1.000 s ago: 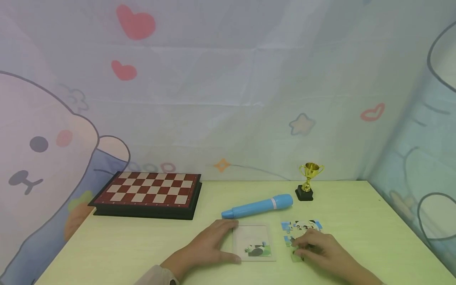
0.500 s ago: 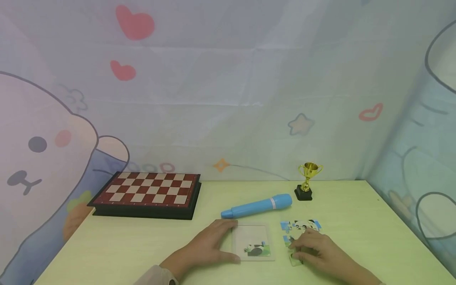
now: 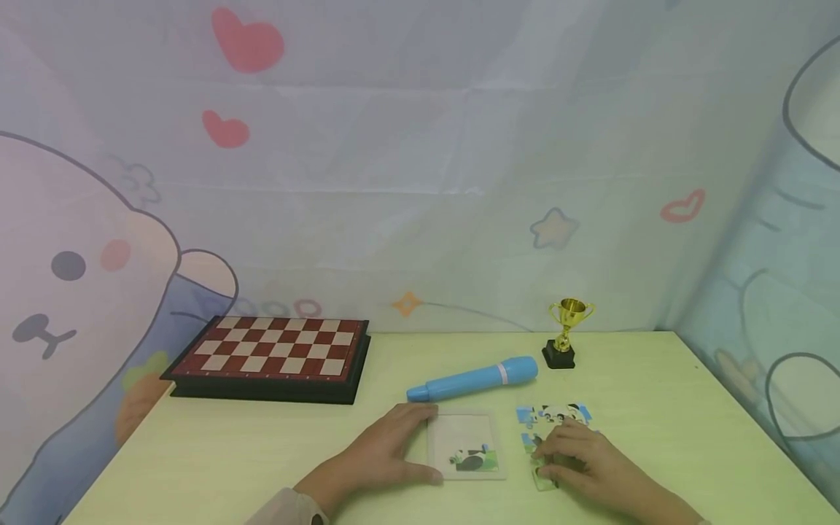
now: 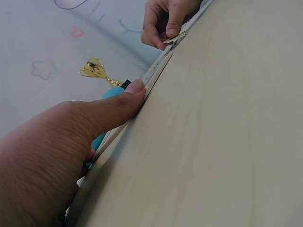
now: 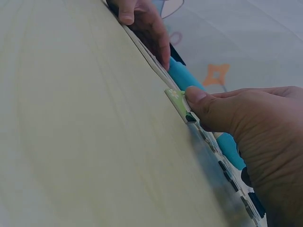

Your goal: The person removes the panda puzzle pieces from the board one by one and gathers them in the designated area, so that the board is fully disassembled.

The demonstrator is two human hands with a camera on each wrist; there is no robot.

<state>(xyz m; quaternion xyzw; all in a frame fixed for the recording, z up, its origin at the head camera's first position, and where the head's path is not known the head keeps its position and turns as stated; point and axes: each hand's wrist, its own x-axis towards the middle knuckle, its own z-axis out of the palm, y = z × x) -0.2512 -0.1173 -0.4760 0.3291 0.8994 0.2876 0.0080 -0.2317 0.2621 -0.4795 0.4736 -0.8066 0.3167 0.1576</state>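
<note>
Two hands: both low on the green table (image 3: pixel 262 452).
Left hand (image 3: pixel 383 453): fingers straight, pressed against the puzzle tray (image 3: pixel 466 446) edge.
Right hand (image 3: pixel 584 461): thumb and fingers pinch a puzzle piece (image 5: pixel 179 101), just right of the tray.
Behind: blue pen (image 3: pixel 472 379), trophy (image 3: pixel 568 332), chessboard (image 3: pixel 275 356).

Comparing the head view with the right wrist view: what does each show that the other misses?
Head only: the chessboard, the gold trophy, the puzzle tray seen from above with one picture patch, and loose pieces beyond the right hand.
Right wrist only: the right thumb pinching a green puzzle piece edge-on.
Both: the left hand at the tray's edge, the blue pen-like toy and the table.
</note>
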